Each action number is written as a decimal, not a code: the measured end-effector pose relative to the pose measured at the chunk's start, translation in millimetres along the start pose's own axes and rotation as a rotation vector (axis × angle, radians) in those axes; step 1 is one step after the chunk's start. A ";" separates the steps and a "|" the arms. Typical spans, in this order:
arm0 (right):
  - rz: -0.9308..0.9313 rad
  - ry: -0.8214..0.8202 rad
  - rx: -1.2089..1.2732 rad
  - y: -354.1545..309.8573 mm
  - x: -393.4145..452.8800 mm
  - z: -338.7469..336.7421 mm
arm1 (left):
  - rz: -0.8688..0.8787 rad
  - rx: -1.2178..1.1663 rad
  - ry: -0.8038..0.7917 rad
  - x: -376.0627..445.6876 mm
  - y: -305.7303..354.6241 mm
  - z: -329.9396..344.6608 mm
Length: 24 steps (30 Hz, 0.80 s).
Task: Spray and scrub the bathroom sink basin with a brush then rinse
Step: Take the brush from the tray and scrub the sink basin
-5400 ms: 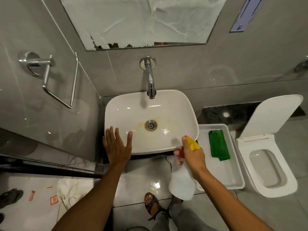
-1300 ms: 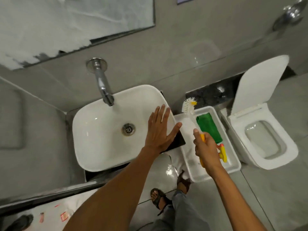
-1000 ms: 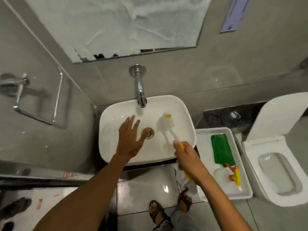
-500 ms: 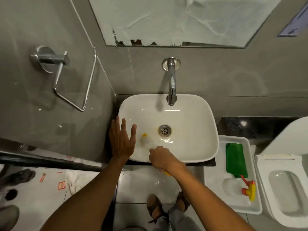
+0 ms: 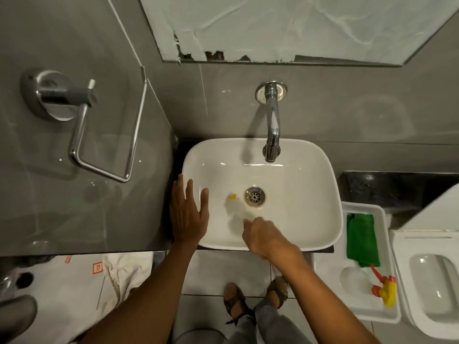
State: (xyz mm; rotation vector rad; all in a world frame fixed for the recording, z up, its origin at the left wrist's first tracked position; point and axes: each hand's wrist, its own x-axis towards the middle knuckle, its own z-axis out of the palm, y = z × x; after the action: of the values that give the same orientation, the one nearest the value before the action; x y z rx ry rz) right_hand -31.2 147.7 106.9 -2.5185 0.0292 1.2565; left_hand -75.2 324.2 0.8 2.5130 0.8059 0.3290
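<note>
The white sink basin (image 5: 305,194) sits below a chrome tap (image 5: 272,135), with a metal drain (image 5: 254,196) ringed by a yellowish stain. My right hand (image 5: 263,237) is shut on a brush; its white bristle head with a yellow tip (image 5: 233,202) is blurred and lies on the basin floor just left of the drain. The handle is hidden in my fist. My left hand (image 5: 187,214) rests flat and open on the basin's left rim. The spray bottle (image 5: 360,284) with its red and yellow trigger lies in the white tray (image 5: 372,316) to the right.
A folded green cloth (image 5: 361,239) lies in the tray. A white toilet (image 5: 432,289) with raised lid stands at far right. A chrome towel holder (image 5: 82,125) juts from the left wall. My sandalled feet (image 5: 255,296) stand on grey tiles, a white cloth (image 5: 119,271) on the floor at left.
My right hand left the spray bottle in the tray, took up the brush and brought it into the basin. Its head has shifted toward the drain. My left hand returned to the left rim.
</note>
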 end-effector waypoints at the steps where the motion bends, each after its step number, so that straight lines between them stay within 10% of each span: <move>1: 0.004 0.039 0.021 -0.5 7.8 -6.3 | -0.004 -0.005 -0.004 0.2 1.1 -0.5; 12: 0.168 0.009 0.147 109.6 4.4 -37.9 | -0.052 0.003 -0.052 0.8 0.7 -1.7; 24: -0.126 -0.241 0.370 -24.6 57.2 -0.2 | -0.029 -0.016 -0.010 1.6 2.1 -2.0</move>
State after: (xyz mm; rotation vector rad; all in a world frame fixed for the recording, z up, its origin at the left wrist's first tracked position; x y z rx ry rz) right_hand 7.9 178.1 69.3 -2.0161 0.0419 1.3532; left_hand -73.7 324.5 3.7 2.4842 0.8321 0.3120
